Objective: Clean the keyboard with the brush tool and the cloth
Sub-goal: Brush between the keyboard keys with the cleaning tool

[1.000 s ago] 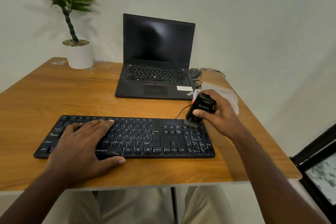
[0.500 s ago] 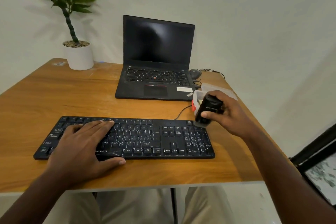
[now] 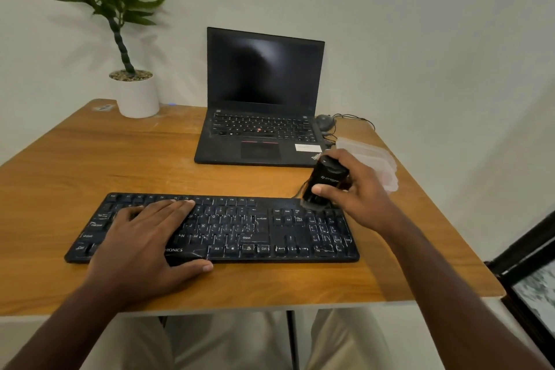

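Note:
A black full-size keyboard (image 3: 264,231) lies across the near part of the wooden table (image 3: 90,165). My left hand (image 3: 144,237) rests flat on its left half, fingers straight. My right hand (image 3: 357,189) grips a black brush tool (image 3: 326,180), held upright with its bristles touching the top right corner of the keyboard above the number pad. A pale, folded cloth (image 3: 375,159) lies on the table just behind my right hand, partly hidden by it.
An open black laptop (image 3: 261,117) with a dark screen stands behind the keyboard. A mouse with cable (image 3: 324,122) sits to its right. A potted plant in a white pot (image 3: 136,93) occupies the far left corner. The table's right edge is close.
My right hand swung the brush tool out to the right off the keyboard's corner, then brought it back left and down onto the top right keys. My left hand stayed put.

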